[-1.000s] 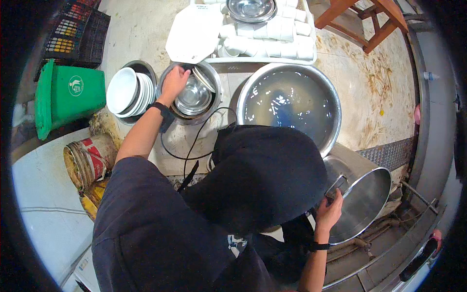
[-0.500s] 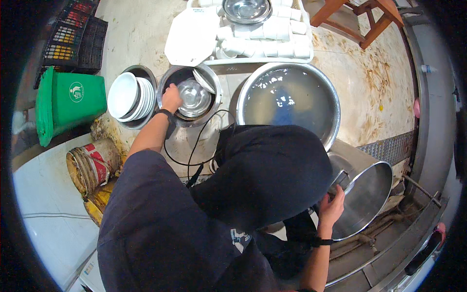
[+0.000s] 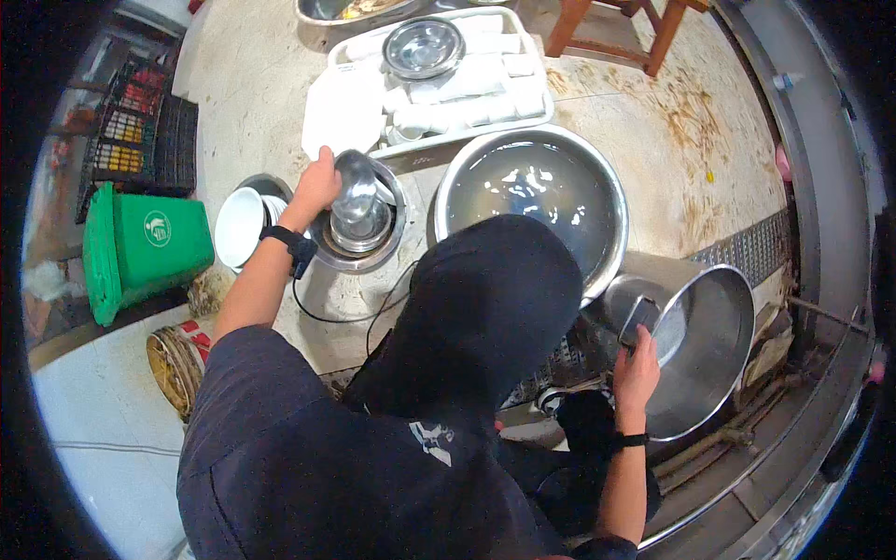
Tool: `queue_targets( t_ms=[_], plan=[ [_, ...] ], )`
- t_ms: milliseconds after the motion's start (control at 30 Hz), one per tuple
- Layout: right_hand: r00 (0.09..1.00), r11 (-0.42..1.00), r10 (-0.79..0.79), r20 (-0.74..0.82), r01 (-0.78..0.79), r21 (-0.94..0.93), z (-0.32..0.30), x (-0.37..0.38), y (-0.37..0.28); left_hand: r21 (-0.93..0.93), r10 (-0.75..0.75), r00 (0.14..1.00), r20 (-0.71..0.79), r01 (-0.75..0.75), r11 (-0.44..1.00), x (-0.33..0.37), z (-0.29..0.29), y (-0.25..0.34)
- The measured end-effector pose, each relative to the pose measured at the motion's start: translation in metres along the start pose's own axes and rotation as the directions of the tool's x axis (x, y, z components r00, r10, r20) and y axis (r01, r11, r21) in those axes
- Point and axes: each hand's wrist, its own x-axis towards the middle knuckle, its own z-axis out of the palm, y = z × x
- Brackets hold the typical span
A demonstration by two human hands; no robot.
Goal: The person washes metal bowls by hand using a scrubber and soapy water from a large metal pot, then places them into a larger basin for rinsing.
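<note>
My left hand (image 3: 320, 189) grips the rim of a shiny metal bowl (image 3: 356, 177), tilted up over other metal bowls (image 3: 360, 245) stacked in a steel basin (image 3: 403, 207). Left of it, a stack of white bowls (image 3: 240, 227) sits in another metal basin (image 3: 266, 180), partly behind my forearm. My right hand (image 3: 636, 369) is closed around the side handle (image 3: 638, 322) of a big steel pot (image 3: 709, 373), which lies on its side with its mouth facing right.
A wide metal tub of cloudy water (image 3: 614, 205) stands ahead. Beyond it is a white tray (image 3: 546, 107) of white cups, topped by metal bowls (image 3: 422, 49) and a white board (image 3: 341, 107). A green bin (image 3: 163, 245), a dirty bucket (image 3: 173, 369), black crates (image 3: 173, 140) and a wooden stool (image 3: 611, 42) surround the area. A black cable (image 3: 331, 319) crosses the floor.
My left hand has raised one metal bowl from the stack and tilted it. My right hand remains at the pot's handle. The view has shifted slightly.
</note>
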Motion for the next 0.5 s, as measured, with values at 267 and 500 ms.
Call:
queue_targets(
  t_ms=[267,500],
  plan=[
    [0.999,0.999,0.036,-0.008,-0.036,0.03,0.008,-0.003,0.011,-0.127,0.548,0.824,-0.146,-0.565,0.815,0.071,-0.097,0.206],
    [0.997,0.967,0.079,-0.002,-0.076,0.243,-0.008,-0.001,0.007,0.006,0.914,0.4,-0.062,-0.916,0.401,0.085,-0.129,0.448]
  ],
)
